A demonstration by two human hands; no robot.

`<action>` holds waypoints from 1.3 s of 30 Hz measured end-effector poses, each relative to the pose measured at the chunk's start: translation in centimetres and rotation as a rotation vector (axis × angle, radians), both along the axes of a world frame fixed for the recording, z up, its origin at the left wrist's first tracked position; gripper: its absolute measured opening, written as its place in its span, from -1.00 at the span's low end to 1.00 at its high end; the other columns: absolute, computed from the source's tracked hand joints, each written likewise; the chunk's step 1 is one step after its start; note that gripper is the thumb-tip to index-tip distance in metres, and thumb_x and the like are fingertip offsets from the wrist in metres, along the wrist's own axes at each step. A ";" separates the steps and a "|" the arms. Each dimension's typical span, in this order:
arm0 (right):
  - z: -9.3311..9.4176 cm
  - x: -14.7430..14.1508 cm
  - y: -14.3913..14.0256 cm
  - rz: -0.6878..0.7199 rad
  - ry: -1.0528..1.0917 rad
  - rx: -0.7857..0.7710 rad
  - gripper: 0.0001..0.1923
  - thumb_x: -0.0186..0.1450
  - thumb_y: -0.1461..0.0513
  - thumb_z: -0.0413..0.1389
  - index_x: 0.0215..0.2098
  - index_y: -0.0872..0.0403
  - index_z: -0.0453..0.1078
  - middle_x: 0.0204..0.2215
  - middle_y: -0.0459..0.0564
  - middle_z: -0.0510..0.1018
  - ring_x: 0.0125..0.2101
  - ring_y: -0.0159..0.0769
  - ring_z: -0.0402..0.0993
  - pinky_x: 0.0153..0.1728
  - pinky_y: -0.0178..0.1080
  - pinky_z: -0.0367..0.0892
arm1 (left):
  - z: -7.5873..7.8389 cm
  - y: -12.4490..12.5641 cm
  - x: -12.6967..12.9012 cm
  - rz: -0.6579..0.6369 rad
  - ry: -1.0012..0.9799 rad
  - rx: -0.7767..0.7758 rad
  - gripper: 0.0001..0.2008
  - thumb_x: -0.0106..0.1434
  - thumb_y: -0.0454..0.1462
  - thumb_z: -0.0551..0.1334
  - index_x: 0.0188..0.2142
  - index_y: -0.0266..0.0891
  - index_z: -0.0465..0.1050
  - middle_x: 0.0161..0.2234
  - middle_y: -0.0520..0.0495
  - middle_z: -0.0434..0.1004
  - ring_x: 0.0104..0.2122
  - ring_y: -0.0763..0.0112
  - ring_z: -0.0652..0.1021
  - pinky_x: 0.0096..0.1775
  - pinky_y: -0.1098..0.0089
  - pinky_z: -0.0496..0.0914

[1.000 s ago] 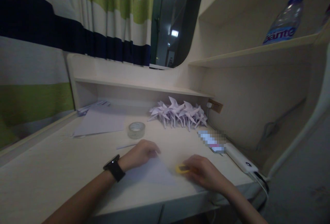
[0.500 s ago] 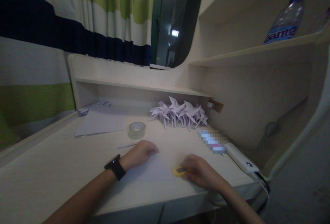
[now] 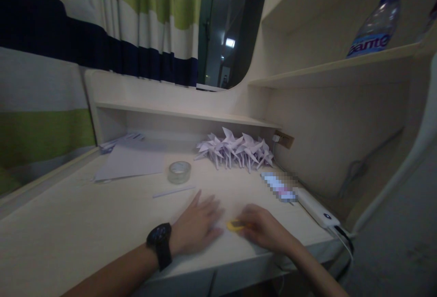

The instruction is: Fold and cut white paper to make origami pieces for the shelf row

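Note:
My left hand (image 3: pixel 198 224), with a black watch (image 3: pixel 160 242) on its wrist, lies palm down over the desk near its front edge. Its fingers are spread and a little blurred, and it holds nothing I can see. Just right of it, my right hand (image 3: pixel 261 226) is closed round a small yellow utility knife (image 3: pixel 235 225), whose rear is hidden in the fist. Beyond the left hand a thin white paper stick (image 3: pixel 173 192) rests on the desk (image 3: pixel 112 224). A roll of clear tape (image 3: pixel 179 172) stands behind the stick. Whether paper lies under my left hand, I cannot tell.
Several white paper pinwheels (image 3: pixel 235 149) are heaped at the back. White sheets (image 3: pixel 133 158) lie at the back left. To the right are a phone (image 3: pixel 278 186) and a white power strip (image 3: pixel 316 208) with cables. A plastic bottle (image 3: pixel 377 23) stands on the upper shelf.
My left hand has come nearer to me and flattened, its fingers spreading. The white sheet beneath it no longer shows, and the whole paper stick is visible. My right hand has barely moved.

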State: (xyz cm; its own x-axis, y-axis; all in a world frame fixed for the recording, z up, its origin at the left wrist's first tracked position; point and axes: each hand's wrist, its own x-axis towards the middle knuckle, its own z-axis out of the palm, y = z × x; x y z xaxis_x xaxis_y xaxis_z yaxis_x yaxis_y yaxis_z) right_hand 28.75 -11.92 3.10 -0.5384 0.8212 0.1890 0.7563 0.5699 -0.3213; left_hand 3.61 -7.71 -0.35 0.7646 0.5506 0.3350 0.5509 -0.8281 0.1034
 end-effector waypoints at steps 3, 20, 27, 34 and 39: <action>-0.3 0.0 0.1 -0.010 -0.012 0.014 -0.75 0.32 0.10 0.06 -0.24 0.07 0.50 -0.31 0.04 0.45 -0.29 -0.26 0.37 -0.26 -0.27 0.24 | -0.6 0.7 -0.3 0.049 0.033 -0.063 -0.52 0.40 -0.02 -0.11 0.24 -0.02 0.14 0.26 -0.11 0.18 0.25 -0.01 0.15 0.17 -0.25 -0.13; 0.0 0.9 0.3 0.026 0.002 -0.001 -0.79 0.30 0.12 0.10 -0.23 0.06 0.50 -0.32 -0.01 0.41 -0.30 -0.29 0.36 -0.26 -0.29 0.23 | -1.1 2.2 -1.2 0.118 0.053 -0.129 -0.49 0.39 0.04 -0.17 0.28 0.08 0.04 0.31 -0.05 0.03 0.28 -0.05 0.05 0.15 -0.27 -0.14; -0.1 0.9 -0.1 0.014 0.008 -0.026 -0.79 0.28 0.13 0.11 -0.22 0.06 0.50 -0.31 0.00 0.42 -0.32 -0.29 0.37 -0.26 -0.29 0.24 | -1.1 2.1 -1.1 0.119 0.059 -0.122 -0.46 0.38 0.06 -0.18 0.29 0.05 0.03 0.32 -0.09 0.01 0.28 -0.10 0.03 0.14 -0.29 -0.12; -0.3 0.6 0.0 0.035 0.014 -0.041 -0.81 0.25 0.17 0.14 -0.23 0.08 0.50 -0.29 0.01 0.43 -0.32 -0.29 0.37 -0.28 -0.29 0.23 | -0.4 1.2 -0.6 0.175 0.112 -0.132 -0.28 0.27 0.20 -0.15 0.30 -0.04 0.02 0.33 -0.20 -0.07 0.28 -0.23 -0.03 0.13 -0.34 -0.16; -0.8 0.3 0.1 0.041 0.047 -0.034 -0.81 0.25 0.15 0.15 -0.25 0.09 0.50 -0.32 0.01 0.44 -0.33 -0.28 0.37 -0.29 -0.28 0.22 | -0.2 0.8 -0.5 0.195 0.125 -0.135 -0.29 0.28 0.21 -0.20 0.30 -0.03 0.01 0.34 -0.16 -0.08 0.28 -0.21 -0.05 0.14 -0.34 -0.16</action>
State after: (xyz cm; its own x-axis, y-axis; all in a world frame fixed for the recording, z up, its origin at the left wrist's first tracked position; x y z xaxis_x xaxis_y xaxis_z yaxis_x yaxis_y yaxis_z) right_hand 29.08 -11.77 2.27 -0.5627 0.8050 0.1879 0.7161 0.5883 -0.3756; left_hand 3.15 -6.87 -0.55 0.6708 0.7246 0.1578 0.7139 -0.6886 0.1270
